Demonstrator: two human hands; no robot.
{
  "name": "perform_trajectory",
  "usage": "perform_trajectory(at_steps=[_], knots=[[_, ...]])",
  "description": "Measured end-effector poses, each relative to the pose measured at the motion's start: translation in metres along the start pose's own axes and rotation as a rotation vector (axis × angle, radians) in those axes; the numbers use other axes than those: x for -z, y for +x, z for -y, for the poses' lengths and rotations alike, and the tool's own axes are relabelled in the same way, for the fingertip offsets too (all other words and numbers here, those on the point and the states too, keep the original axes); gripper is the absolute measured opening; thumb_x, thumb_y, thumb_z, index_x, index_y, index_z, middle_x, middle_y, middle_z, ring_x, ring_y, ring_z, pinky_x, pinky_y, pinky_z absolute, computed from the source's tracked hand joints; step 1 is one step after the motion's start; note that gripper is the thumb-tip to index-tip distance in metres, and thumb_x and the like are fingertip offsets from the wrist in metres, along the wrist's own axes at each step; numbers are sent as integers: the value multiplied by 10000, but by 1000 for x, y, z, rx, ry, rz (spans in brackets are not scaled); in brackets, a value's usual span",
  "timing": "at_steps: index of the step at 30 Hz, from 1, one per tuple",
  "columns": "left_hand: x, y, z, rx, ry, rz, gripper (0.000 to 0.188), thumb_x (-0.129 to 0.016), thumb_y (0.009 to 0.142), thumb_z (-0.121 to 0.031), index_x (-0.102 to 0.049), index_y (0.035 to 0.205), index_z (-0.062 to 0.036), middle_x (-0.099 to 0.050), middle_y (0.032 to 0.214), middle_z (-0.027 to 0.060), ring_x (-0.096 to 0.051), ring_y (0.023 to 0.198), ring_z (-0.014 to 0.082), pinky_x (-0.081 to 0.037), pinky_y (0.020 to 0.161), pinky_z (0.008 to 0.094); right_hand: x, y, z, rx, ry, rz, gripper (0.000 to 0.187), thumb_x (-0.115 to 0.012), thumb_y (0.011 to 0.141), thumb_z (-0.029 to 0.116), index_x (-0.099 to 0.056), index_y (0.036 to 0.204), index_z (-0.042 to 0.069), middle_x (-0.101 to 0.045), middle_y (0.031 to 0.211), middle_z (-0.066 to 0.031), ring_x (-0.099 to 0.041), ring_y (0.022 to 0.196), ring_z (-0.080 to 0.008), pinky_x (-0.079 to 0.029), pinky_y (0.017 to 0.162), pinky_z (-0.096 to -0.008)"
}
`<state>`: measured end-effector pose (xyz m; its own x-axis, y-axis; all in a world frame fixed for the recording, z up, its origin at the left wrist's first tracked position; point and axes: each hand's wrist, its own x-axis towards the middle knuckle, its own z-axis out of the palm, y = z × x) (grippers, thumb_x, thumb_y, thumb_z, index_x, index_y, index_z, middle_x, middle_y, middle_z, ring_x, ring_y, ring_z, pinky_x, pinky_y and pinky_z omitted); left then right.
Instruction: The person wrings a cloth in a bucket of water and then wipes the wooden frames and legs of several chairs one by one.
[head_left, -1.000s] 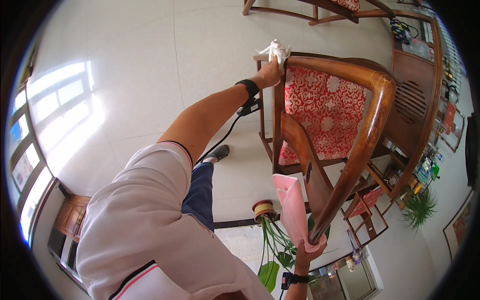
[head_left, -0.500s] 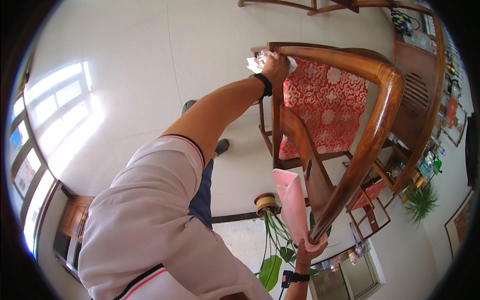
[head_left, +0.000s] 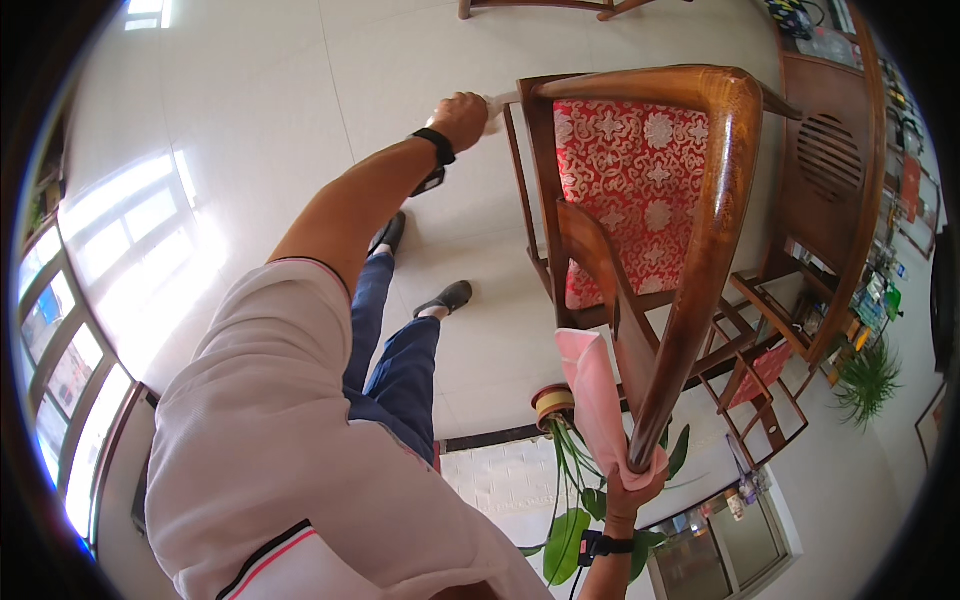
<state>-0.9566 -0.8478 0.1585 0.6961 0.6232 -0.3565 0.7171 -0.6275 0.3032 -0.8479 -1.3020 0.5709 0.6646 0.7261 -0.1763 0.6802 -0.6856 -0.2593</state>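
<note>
A dark wooden armchair (head_left: 735, 170) with a red, pale-patterned seat (head_left: 635, 190) fills the right middle. My left hand (head_left: 460, 122) is at the chair's far left side, with its fingers closed. From its far side a crumpled white cloth (head_left: 493, 115) shows, smeared by motion, beside a wooden bar of the chair. My right hand (head_left: 632, 490), at the lower right, grips the near end of the chair's curved rail through a pink cloth (head_left: 598, 395). Much of that cloth hangs loose along the rail. Each wrist wears a black band.
A potted plant (head_left: 553, 403) with long green leaves stands behind the pink cloth. At the right are a large wooden cabinet (head_left: 825, 110) and a smaller chair (head_left: 765, 375). Part of another wooden chair (head_left: 540, 5) shows at the top edge. My feet (head_left: 445, 298) are left of the chair.
My left hand has moved leftward from the chair's corner, taking the white cloth along. My right hand keeps its grip on the pink cloth and rail. The whole view has shifted slightly.
</note>
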Motion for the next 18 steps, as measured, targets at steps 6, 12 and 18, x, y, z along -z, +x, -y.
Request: perform_trajectory(at_steps=[6, 12, 18], knots=[[12, 50, -59, 199, -426, -82, 522, -508, 822, -107, -364, 1300, 46, -447, 1276, 272, -500, 1148, 414, -443, 946, 465, 3, -5, -3, -27, 18, -35, 426, -724, 633, 162, -569, 995, 1, -594, 928, -178, -594, 811, -386, -481, 726, -410], [-29, -5, -125, 179, -552, -116, 594, -505, 824, -58, -277, 1368, 18, -261, 1385, 332, -379, 1240, 466, -410, 985, 493, 0, -12, -9, -12, 48, -39, 491, -714, 635, 159, -555, 1067, -11, -585, 971, -183, -590, 855, -384, -477, 765, -411], [-48, -56, -121, -30, -311, -135, 513, -479, 869, -151, -350, 1362, -100, -310, 1399, 282, -468, 1189, 387, -462, 913, 472, 2, -19, -16, -111, 113, 67, 616, -690, 674, 112, -476, 1234, -33, -527, 1161, -158, -539, 1051, -289, -409, 938, -385]])
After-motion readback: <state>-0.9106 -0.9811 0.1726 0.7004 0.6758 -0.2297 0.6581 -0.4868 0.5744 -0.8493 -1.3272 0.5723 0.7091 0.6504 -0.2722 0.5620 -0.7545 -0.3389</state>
